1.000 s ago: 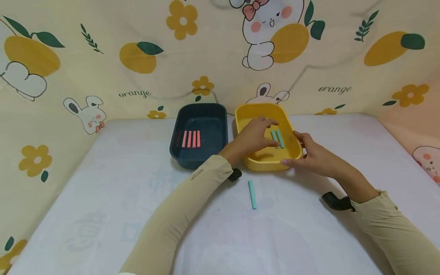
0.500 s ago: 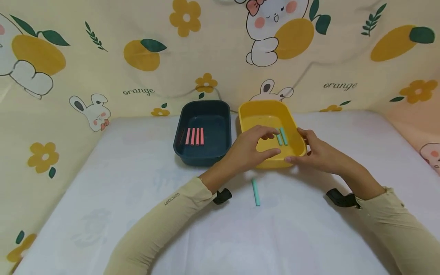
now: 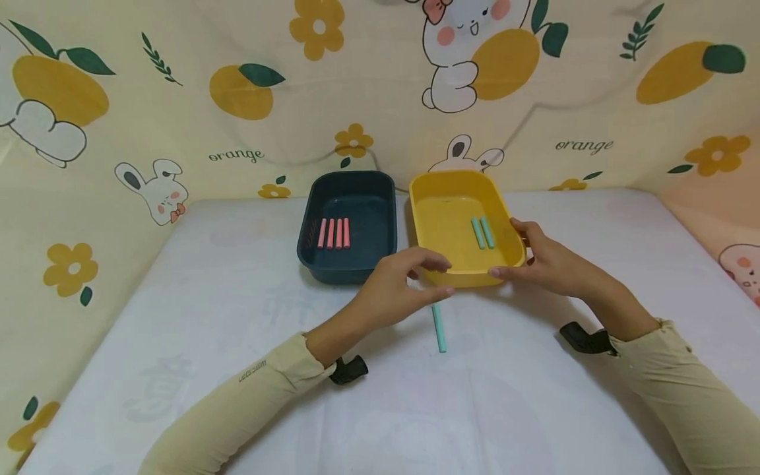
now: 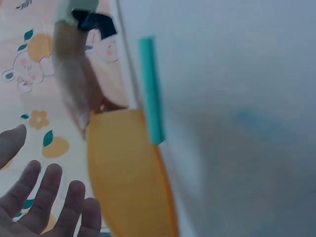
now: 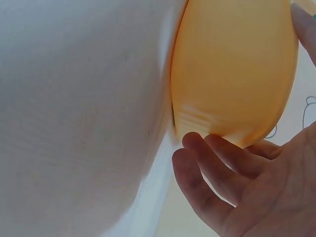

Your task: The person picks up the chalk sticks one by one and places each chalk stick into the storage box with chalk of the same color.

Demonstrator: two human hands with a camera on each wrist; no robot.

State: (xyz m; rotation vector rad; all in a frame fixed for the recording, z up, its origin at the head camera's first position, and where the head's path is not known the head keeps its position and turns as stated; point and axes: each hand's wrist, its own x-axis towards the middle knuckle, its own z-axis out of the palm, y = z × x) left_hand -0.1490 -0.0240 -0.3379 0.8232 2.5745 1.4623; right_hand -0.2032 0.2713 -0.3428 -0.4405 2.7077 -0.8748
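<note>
Right hand (image 3: 543,264) gripping yellow tray (image 3: 442,204), left hand (image 3: 398,287) hovering

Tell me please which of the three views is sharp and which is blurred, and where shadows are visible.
Head view: sharp, evenly lit, soft shadows under the left hand and beside the yellow tray; straight edges bow slightly. Left wrist view: blurred, the teal stick has smeared edges. Right wrist view: soft and very close, the yellow tray has a faint sheen, and the right hand is blurred.

teal stick (image 3: 438,328) flat before yellow tray (image 3: 442,218)
</note>
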